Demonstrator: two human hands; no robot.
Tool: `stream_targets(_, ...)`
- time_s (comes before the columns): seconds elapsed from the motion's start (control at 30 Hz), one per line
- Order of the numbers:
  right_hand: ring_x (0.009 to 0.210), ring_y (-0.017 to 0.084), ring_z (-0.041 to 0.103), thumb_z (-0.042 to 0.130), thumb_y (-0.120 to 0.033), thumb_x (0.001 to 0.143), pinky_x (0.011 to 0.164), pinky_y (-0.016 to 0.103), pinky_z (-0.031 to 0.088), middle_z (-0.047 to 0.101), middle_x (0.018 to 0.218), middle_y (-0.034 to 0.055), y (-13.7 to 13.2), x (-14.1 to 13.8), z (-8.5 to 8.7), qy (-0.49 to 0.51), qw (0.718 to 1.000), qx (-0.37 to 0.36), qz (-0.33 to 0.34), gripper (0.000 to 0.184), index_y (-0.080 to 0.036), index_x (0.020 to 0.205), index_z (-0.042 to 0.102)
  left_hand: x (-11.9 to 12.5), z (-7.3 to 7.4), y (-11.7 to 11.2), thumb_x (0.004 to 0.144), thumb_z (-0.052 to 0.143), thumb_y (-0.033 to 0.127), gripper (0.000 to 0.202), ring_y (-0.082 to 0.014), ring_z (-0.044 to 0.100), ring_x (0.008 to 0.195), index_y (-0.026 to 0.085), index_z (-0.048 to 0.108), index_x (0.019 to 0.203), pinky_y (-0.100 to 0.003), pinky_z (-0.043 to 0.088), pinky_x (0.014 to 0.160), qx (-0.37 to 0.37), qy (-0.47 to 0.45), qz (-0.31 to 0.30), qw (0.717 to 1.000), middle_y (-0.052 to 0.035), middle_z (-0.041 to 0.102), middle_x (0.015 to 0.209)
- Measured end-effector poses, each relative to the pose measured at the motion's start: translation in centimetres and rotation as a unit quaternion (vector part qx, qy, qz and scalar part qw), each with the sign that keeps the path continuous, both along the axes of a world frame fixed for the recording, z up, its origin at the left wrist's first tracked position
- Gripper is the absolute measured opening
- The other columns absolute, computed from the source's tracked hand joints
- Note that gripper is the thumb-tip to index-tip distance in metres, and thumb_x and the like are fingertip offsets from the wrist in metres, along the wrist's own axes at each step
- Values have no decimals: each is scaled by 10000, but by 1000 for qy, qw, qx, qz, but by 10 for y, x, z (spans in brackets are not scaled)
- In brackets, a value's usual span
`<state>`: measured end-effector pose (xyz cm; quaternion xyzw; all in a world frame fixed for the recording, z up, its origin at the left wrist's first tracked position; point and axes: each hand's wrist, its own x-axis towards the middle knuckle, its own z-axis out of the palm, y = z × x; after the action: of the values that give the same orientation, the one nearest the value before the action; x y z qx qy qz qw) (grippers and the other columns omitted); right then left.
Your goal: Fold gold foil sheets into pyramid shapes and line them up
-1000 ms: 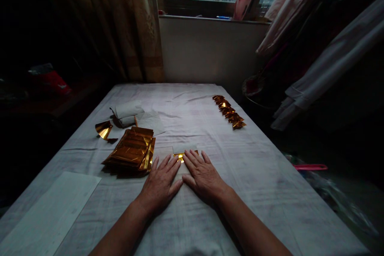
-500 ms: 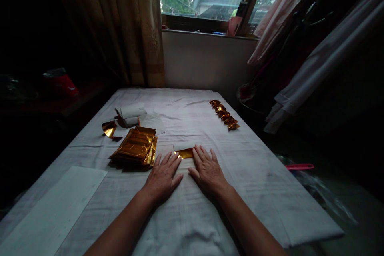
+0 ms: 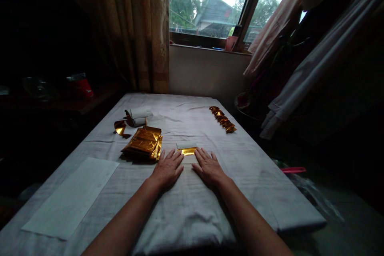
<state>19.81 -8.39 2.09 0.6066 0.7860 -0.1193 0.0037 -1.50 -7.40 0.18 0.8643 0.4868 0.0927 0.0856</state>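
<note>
My left hand [image 3: 168, 169] and my right hand [image 3: 209, 167] lie flat, palms down, side by side on a table under a white cloth [image 3: 192, 204]. Their fingers are stretched out and press on a pale sheet whose gold foil edge [image 3: 187, 151] shows just beyond the fingertips. A stack of gold foil sheets [image 3: 144, 143] lies immediately left of my left hand.
A row of folded gold pieces [image 3: 223, 119] lies at the far right of the table. A curled gold scrap [image 3: 120, 127] and white paper rolls [image 3: 139, 115] sit at the far left, a long white sheet [image 3: 75, 196] near left. Curtain, window and hanging cloth stand behind.
The camera has tilted up and pulled back, so more window shows. My hands have stayed flat on the sheet, spreading slightly apart and uncovering more gold foil.
</note>
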Motion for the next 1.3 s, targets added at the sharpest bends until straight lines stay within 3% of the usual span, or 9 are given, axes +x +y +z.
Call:
stream_targets(0.4, 1515, 240, 142, 298, -506, 997, 1206, 528, 96, 166, 1634, 67, -1, 2, -1, -3, 1000, 12, -14, 643, -189, 1555, 262, -12, -8, -12, 972, 424, 429, 540, -298, 353, 1443, 206, 444, 1463, -571, 219, 1182, 47, 0, 17, 999, -101, 454, 1523)
stream_targets(0.57, 1507, 241, 177, 319, -495, 998, 1203, 531, 106, 208, 1625, 78, -1, 4, -7, 16, 999, 31, -11, 620, -195, 1541, 304, -19, -14, -17, 944, 491, 335, 441, -289, 475, 1354, 166, 557, 1346, -528, 294, 1166, 149, -27, 32, 988, -129, 573, 1415)
stream_targets(0.7, 1498, 253, 208, 369, -470, 990, 1200, 537, 115, 256, 1613, 87, -1, 6, -7, 34, 999, 41, -11, 605, -189, 1524, 339, -18, -5, -6, 931, 504, 224, 297, -268, 533, 1277, 187, 651, 1187, -497, 359, 1135, 225, -58, -2, 973, -111, 632, 1329)
stream_targets(0.87, 1477, 260, 269, 425, -415, 972, 1187, 520, 185, 312, 1593, 104, 6, 14, -3, 42, 998, 52, 4, 573, -182, 1494, 392, -13, 12, 20, 921, 568, 223, 230, -275, 568, 1224, 248, 687, 1117, -536, 374, 1095, 220, -40, -106, 969, -60, 703, 1203)
stream_targets(1.1, 1429, 300, 354, 486, -364, 945, 1156, 502, 264, 407, 1538, 159, 22, 19, 1, 20, 995, 96, -17, 511, -141, 1405, 500, -9, 25, 36, 868, 677, 315, 140, -278, 601, 1125, 223, 674, 975, -516, 352, 1084, 166, -9, -113, 980, -28, 729, 1022)
stream_targets(1.23, 1421, 320, 350, 517, -348, 928, 1153, 507, 261, 436, 1519, 151, 31, 19, 6, 14, 995, 95, 1, 466, -146, 1347, 548, 1, 29, 34, 871, 648, 288, 94, -222, 604, 914, 195, 648, 855, -382, 475, 891, 185, -46, -74, 979, -52, 683, 899)
stream_targets(1.3, 1414, 328, 354, 528, -343, 922, 1146, 511, 266, 438, 1516, 148, 38, 19, 8, 14, 996, 90, 10, 461, -153, 1340, 552, 5, 30, 35, 867, 655, 299, 101, -223, 595, 921, 199, 650, 882, -374, 476, 891, 181, -59, -85, 978, -53, 681, 924)
